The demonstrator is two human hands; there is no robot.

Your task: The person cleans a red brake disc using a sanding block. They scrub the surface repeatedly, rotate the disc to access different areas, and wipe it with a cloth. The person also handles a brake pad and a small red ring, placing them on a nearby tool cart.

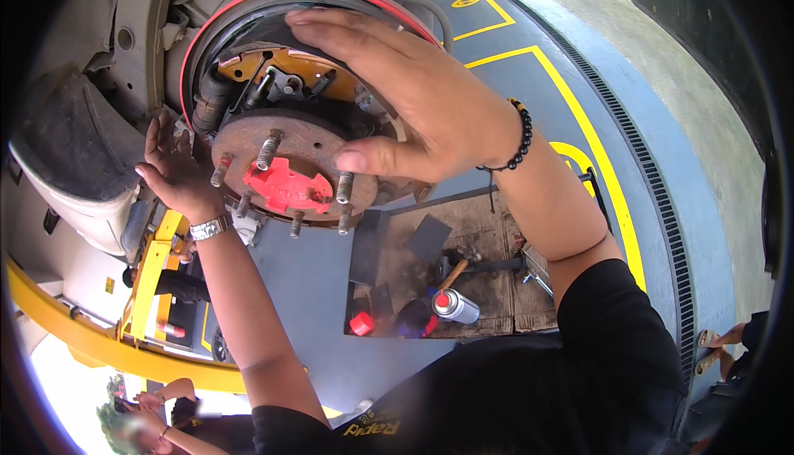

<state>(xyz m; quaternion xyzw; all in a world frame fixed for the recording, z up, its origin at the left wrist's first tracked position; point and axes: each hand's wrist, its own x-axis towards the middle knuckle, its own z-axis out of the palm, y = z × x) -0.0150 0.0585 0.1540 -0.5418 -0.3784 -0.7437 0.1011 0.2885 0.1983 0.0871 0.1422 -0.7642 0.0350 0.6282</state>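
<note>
In front of me is a drum brake assembly with its drum off. Its rusty wheel hub (318,145) carries several threaded studs (269,149) and a red centre piece (289,186). Behind the hub show an orange-yellow brake shoe (306,66), springs and a dark cylinder part. A red-edged round rim (240,2) curves around the top. My right hand (405,95) reaches across the upper right, its fingers stretched over the brake's edge and its thumb by a stud. My left hand (178,170), fingers spread, is at the brake's left side and appears to hold nothing.
Below the hub stands a cardboard-covered surface (496,236) bearing a spray can (456,307), a wooden-handled hammer (453,275), a red cap (361,323) and dark flat pieces. A yellow beam (91,343) runs at left. Other people are at lower left and right.
</note>
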